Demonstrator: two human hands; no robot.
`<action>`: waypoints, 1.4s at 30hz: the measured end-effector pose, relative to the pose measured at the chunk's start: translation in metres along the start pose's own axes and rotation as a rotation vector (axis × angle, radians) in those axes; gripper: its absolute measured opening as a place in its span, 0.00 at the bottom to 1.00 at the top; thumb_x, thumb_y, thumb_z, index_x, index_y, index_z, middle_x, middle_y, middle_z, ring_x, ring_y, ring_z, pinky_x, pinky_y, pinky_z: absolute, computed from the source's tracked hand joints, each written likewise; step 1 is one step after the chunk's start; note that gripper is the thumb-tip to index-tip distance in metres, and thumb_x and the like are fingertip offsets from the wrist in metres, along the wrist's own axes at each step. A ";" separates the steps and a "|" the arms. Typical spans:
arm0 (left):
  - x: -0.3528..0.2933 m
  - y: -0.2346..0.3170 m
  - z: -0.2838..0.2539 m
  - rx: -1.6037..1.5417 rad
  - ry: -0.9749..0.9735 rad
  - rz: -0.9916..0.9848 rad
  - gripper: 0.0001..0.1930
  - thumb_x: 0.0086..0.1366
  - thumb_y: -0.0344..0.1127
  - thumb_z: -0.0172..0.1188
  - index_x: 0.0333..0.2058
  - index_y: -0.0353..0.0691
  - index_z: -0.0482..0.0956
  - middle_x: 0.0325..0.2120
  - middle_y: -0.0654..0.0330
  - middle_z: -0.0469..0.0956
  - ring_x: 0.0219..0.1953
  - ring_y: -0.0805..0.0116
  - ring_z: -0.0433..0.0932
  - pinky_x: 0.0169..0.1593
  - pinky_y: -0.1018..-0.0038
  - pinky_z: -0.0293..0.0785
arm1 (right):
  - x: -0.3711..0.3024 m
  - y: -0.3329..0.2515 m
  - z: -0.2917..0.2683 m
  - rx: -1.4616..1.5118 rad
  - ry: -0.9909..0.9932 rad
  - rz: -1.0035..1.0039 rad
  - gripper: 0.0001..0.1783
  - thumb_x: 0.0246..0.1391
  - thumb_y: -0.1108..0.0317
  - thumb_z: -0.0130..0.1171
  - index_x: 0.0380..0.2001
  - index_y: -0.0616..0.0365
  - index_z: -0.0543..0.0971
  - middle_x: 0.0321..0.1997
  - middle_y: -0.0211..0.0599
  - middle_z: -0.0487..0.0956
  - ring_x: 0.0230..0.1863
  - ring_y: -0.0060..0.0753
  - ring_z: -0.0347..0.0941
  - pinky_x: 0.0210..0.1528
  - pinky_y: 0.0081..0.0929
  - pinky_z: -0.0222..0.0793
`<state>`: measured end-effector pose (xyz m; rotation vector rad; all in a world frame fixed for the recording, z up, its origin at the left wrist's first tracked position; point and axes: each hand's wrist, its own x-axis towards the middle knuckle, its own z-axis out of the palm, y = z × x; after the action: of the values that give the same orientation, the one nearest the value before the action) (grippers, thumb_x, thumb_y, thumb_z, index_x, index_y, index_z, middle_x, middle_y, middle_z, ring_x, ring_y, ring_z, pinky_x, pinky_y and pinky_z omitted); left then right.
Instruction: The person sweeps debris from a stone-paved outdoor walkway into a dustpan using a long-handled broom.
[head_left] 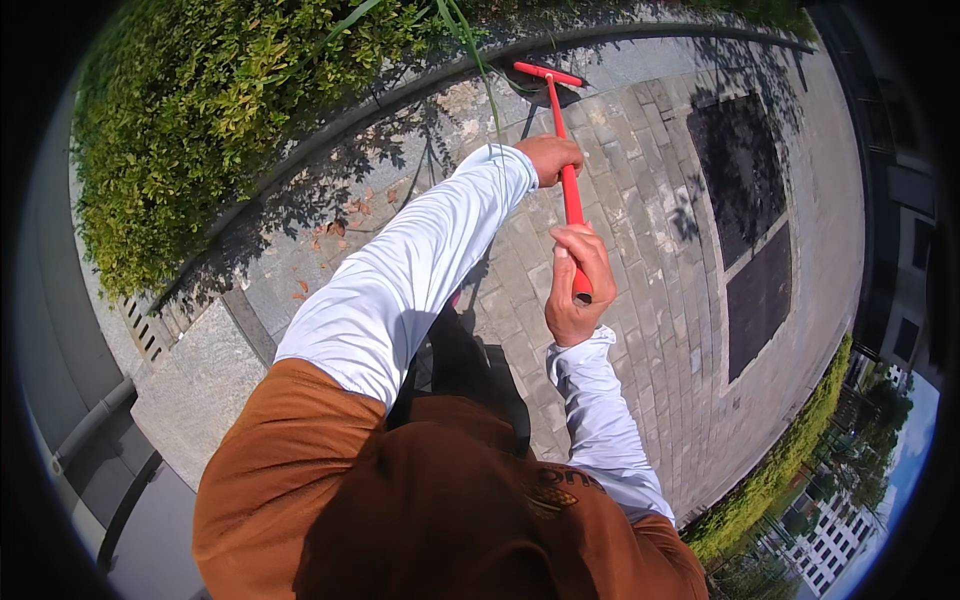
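Note:
A red long-handled broom [573, 203] with a T-shaped head [548, 73] slants away from me over the paving. Dark shade lies under the head, and I cannot make out its bristles. My left hand [550, 158] is closed round the handle partway along, knuckles up. Nearer my body, my right hand [592, 262] wraps the handle close to its hollow end, with the thumb along the near side. White sleeves cover both forearms. The head rests at or just above the ground near the curb; which one, I cannot tell.
A leafy green hedge [200, 130] grows behind a curved stone curb [370, 105] at the left. Dry brown leaves [335, 228] lie on the paving [640, 320]. Two dark rectangular panels [738, 175] are set in the ground at right. A slotted drain cover [140, 328] is at far left.

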<state>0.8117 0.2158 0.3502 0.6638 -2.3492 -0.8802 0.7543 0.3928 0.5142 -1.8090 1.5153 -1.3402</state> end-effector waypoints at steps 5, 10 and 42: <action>-0.026 0.011 0.010 -0.014 0.114 0.049 0.09 0.48 0.36 0.59 0.19 0.43 0.67 0.20 0.60 0.69 0.28 0.58 0.70 0.35 0.67 0.64 | -0.014 0.004 -0.005 0.047 -0.124 0.027 0.09 0.42 0.83 0.51 0.28 0.61 0.76 0.23 0.37 0.72 0.31 0.36 0.70 0.52 0.42 0.58; -0.077 0.098 0.010 -0.102 0.161 -0.121 0.18 0.46 0.42 0.63 0.10 0.43 0.62 0.10 0.59 0.63 0.18 0.58 0.67 0.24 0.66 0.62 | -0.024 -0.055 -0.103 0.316 -0.345 0.113 0.04 0.42 0.78 0.55 0.24 0.59 0.77 0.17 0.32 0.70 0.25 0.31 0.69 0.52 0.47 0.60; -0.159 0.174 -0.058 -0.029 0.239 -0.347 0.16 0.46 0.38 0.59 0.09 0.40 0.63 0.07 0.56 0.64 0.13 0.53 0.66 0.17 0.62 0.58 | 0.005 -0.125 -0.092 0.653 -0.693 -0.079 0.13 0.24 0.82 0.53 0.20 0.59 0.78 0.13 0.30 0.64 0.20 0.31 0.64 0.40 0.38 0.66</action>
<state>0.9204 0.4029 0.4603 1.1227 -2.0373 -0.9200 0.7382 0.4504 0.6574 -1.6364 0.5603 -0.9226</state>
